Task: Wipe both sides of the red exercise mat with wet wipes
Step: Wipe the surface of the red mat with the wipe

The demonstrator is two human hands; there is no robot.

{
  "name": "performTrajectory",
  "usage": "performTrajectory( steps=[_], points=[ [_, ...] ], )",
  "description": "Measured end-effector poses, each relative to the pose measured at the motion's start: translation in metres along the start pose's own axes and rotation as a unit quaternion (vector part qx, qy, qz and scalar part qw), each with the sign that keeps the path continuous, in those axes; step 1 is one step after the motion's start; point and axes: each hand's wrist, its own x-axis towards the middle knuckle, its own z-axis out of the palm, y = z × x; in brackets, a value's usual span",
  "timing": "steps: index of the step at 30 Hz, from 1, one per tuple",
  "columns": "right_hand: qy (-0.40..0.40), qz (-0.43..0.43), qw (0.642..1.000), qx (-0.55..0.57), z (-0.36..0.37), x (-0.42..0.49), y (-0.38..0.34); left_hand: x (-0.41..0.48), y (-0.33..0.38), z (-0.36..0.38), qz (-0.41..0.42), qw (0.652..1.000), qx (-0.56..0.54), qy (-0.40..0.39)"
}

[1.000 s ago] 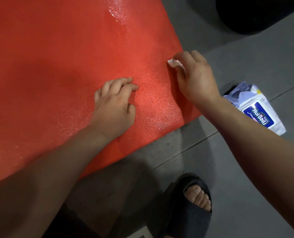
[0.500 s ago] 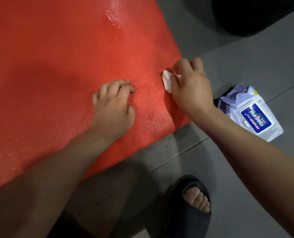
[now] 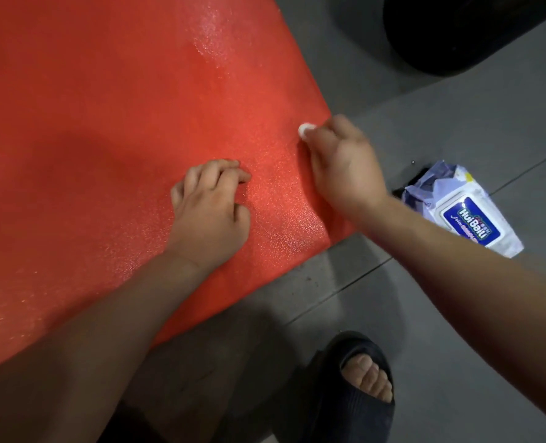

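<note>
**A:** What lies nearest?

**B:** A foot in a dark sandal (image 3: 358,388) on the grey floor (image 3: 441,314), just off the near edge of the mat (image 3: 105,123). The mat lies flat on that floor, red and pebbled.

**A:** And the hands?

**B:** The left hand (image 3: 208,209) sits inside the mat's near right corner. Its fingers are curled and their tips are planted on the surface, grasping nothing. Beyond it, the right hand (image 3: 342,167) pinches a bunched wipe (image 3: 304,130) against the mat at its right edge.

**A:** So the step is wiping that edge?

**B:** It looks that way. I'd say press with the left hand so the mat can't creep, and open the wipe out flatter, since a wad that small cleans only a thin line. Overlapping strokes run right off the edge would help.

**A:** More wipes?

**B:** The pack (image 3: 466,215) lies on the floor just beside the right edge. Farther up the mat glistens, likely damp. A dark shape (image 3: 476,33) sits beyond; I can't tell what it is.
</note>
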Motion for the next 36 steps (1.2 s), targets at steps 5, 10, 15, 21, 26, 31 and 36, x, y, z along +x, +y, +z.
performTrajectory(
  steps=[5, 10, 15, 21, 26, 31, 36],
  points=[
    [-0.125, -0.185, 0.974, 0.034, 0.005, -0.046, -0.038, 0.0, -0.002, -0.004, 0.005, 1.0, -0.012, 0.006],
    [0.004, -0.025, 1.0, -0.002, 0.004, 0.024, -0.004, 0.011, -0.008, -0.009, -0.018, 0.999, -0.038, 0.031],
    [-0.001, -0.028, 0.999, 0.022, 0.011, 0.016, -0.018, 0.019, -0.006, -0.017, -0.038, 0.998, -0.047, 0.037],
    [-0.113, -0.177, 0.977, 0.034, 0.01, -0.002, -0.028, 0.019, -0.014, -0.017, -0.018, 0.999, -0.02, 0.029],
    [-0.023, -0.032, 0.999, 0.009, 0.006, 0.027, -0.003, 0.014, -0.014, -0.013, -0.014, 0.999, -0.013, 0.033],
    [-0.117, -0.116, 0.984, 0.063, 0.007, -0.036, -0.036, 0.013, -0.012, -0.007, -0.019, 0.999, -0.006, 0.047],
    [-0.207, -0.173, 0.959, 0.088, -0.002, -0.087, -0.049, 0.003, -0.007, -0.005, -0.025, 0.999, -0.007, 0.021]
  ],
)
